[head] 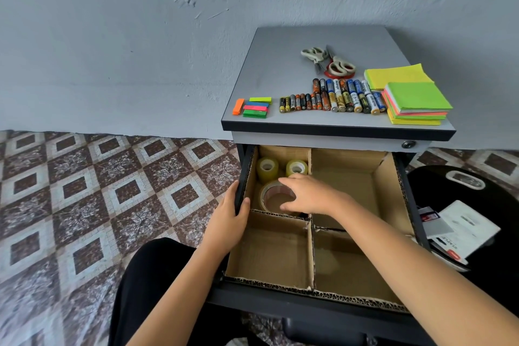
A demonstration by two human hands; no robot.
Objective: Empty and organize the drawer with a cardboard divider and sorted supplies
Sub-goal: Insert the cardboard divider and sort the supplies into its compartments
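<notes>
The open drawer [309, 296] holds a cardboard divider [312, 255] with several compartments. In the far left compartment stand two small clear tape rolls [267, 167] [296, 168], and a large brown tape roll [273, 199] lies flat in front of them. My right hand [304, 195] reaches into that compartment and grips the large roll's right rim. My left hand [231, 212] grips the drawer's left wall [241, 185]. The other compartments show bare cardboard.
On the cabinet top [280, 64] lie sticky flags [254, 107], a row of batteries [334, 98], two scissors [327, 60], red tape and neon sticky-note stacks [412, 98]. A black bag with papers [460, 227] sits right of the drawer. Patterned floor [112, 191] spreads left.
</notes>
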